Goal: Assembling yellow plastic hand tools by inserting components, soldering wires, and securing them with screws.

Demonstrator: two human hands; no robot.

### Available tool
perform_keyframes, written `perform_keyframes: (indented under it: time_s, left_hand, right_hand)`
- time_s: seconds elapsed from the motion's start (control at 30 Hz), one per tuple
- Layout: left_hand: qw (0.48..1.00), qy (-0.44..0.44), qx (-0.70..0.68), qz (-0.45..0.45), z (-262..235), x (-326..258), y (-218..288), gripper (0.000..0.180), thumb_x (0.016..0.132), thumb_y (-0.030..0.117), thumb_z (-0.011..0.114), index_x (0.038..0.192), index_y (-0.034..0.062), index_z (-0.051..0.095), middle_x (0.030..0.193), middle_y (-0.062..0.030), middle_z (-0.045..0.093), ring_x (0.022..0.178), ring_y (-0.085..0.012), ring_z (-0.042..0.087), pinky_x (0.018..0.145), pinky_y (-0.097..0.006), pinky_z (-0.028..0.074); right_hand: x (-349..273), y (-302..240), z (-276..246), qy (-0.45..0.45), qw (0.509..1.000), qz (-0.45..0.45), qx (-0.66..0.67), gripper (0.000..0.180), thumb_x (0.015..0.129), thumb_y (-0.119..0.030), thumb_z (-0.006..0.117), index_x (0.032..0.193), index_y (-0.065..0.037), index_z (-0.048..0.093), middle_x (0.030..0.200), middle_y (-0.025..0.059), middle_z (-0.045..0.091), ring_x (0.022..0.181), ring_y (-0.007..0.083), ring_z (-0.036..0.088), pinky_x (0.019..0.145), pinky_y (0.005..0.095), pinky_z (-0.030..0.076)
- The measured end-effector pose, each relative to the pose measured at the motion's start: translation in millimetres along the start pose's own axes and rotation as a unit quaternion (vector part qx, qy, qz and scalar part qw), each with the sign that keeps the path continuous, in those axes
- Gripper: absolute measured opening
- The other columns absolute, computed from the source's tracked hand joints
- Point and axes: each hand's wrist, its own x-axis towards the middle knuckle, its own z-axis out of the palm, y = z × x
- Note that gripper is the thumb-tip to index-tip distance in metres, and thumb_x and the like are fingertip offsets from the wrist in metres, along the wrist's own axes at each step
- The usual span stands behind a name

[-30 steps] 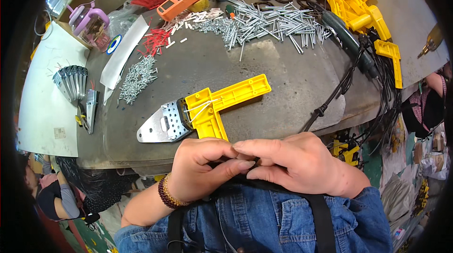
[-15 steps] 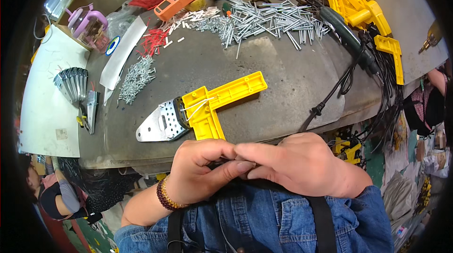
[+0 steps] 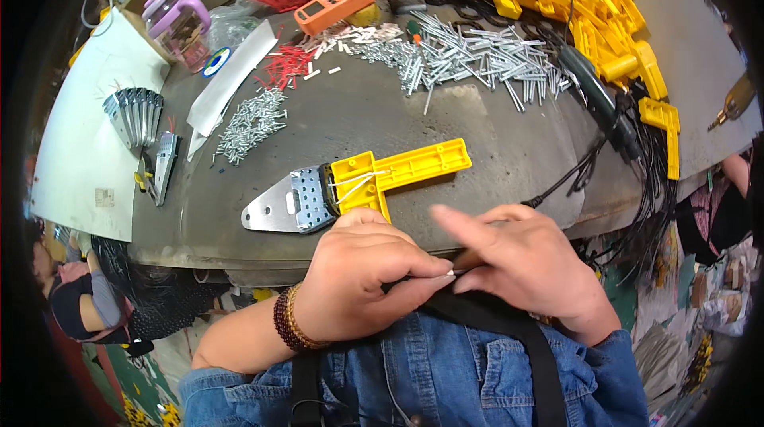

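- Grey worktable (image 3: pixel 358 113) is filling most of the view, its edges bending at the rim; a person (image 3: pixel 99 300) is showing at far L, beyond the near edge.
- L hand (image 3: pixel 378 268), w/ a beaded bracelet (image 3: pixel 292 319) at the wrist, is pinching a small white pc (image 3: pixel 450 272) btwn thumb & fingertips, close to the body.
- R hand (image 3: pixel 525 264) is facing it just beside, index finger stretching out, thumb near the white pc; can't tell if it's gripping anything.
- Yellow housing (image 3: pixel 358 184) is lying on the table just past the hands, one arm pointing R, its lower leg running partly behind the L hand. White wires (image 3: pixel 358 188) are crossing it.
- Perforated bracket (image 3: pixel 310 200) is sitting at the housing's L side, w/ a tapered metal plate (image 3: pixel 267 208) pointing L.
- Short screws (image 3: pixel 251 124) are lying in a heap upper L; red sleeves (image 3: pixel 288 67) just beyond.
- Long screws (image 3: pixel 485 57) are spreading across the back; orange meter (image 3: pixel 334 7) is resting behind, to their L.
- Yellow parts (image 3: pixel 557 13) are piling up back R, w/ a dark cylindrical tool (image 3: pixel 597 97) lying in front.
- White board (image 3: pixel 87 156) is taking the L side, metal pcs (image 3: pixel 137 116) fanning out at its R edge.
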Motion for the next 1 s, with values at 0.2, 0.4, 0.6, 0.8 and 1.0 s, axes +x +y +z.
perform_keyframes:
  time_s: [0.2, 0.4, 0.6, 0.8, 1.0]
  left_hand:
    - [0.997, 0.011, 0.077, 0.012, -1, 0, 3, 0.015, 0.078, 0.008, 0.074, 0.091, 0.009, 0.067, 0.078, -0.008, 0.065, 0.072, -0.028, 0.065, 0.069, -0.04, 0.049]
    - [0.982, -0.018, 0.185, 0.039, -12, -16, 0, 0.018, 0.082, 0.017, 0.072, 0.083, 0.0071, 0.057, 0.071, -0.0081, 0.06, 0.061, -0.0259, 0.061, 0.054, -0.037, 0.048]
    - [0.968, -0.013, 0.245, -0.053, -61, -34, 8, 0.014, 0.085, 0.016, 0.067, 0.077, 0.0078, 0.059, 0.069, -0.0095, 0.059, 0.062, -0.0292, 0.061, 0.058, -0.039, 0.049]
    - [0.894, 0.03, 0.413, -0.173, -149, -17, -88, 0.012, 0.09, 0.017, 0.057, 0.088, 0.0072, 0.064, 0.083, -0.0141, 0.063, 0.082, -0.0348, 0.062, 0.073, -0.043, 0.05]
    - [0.853, -0.015, 0.496, -0.162, -222, 26, -215, 0.007, 0.085, 0.009, 0.062, 0.091, 0.0066, 0.061, 0.097, -0.013, 0.06, 0.094, -0.034, 0.06, 0.078, -0.044, 0.049]
  right_hand:
    - [1, 4, 3, 0.083, 0.997, 0.004, -0.001, 0.042, 0.077, -0.016, 0.078, 0.117, -0.009, 0.067, 0.073, 0.005, 0.066, 0.07, 0.0234, 0.066, 0.081, 0.0347, 0.052]
    - [23, -13, 6, -0.061, 0.995, 0.046, -0.065, 0.016, 0.082, -0.017, 0.072, 0.089, -0.007, 0.062, 0.073, 0.0094, 0.065, 0.075, 0.0314, 0.064, 0.074, 0.041, 0.051]
    - [23, 18, 14, -0.1, 0.99, 0.096, -0.002, 0.017, 0.094, -0.022, 0.061, 0.092, -0.005, 0.061, 0.072, 0.0108, 0.063, 0.067, 0.0324, 0.064, 0.058, 0.0428, 0.048]
    - [28, 36, 17, -0.089, 0.945, 0.221, 0.222, 0.019, 0.1, -0.018, 0.055, 0.096, -0.002, 0.065, 0.063, 0.0041, 0.058, 0.057, 0.0127, 0.057, 0.055, 0.0275, 0.046]
    - [27, 42, 16, -0.073, 0.928, 0.215, 0.294, 0.021, 0.1, -0.017, 0.056, 0.098, 0.001, 0.065, 0.066, 0.002, 0.059, 0.059, 0.0102, 0.056, 0.056, 0.0259, 0.045]
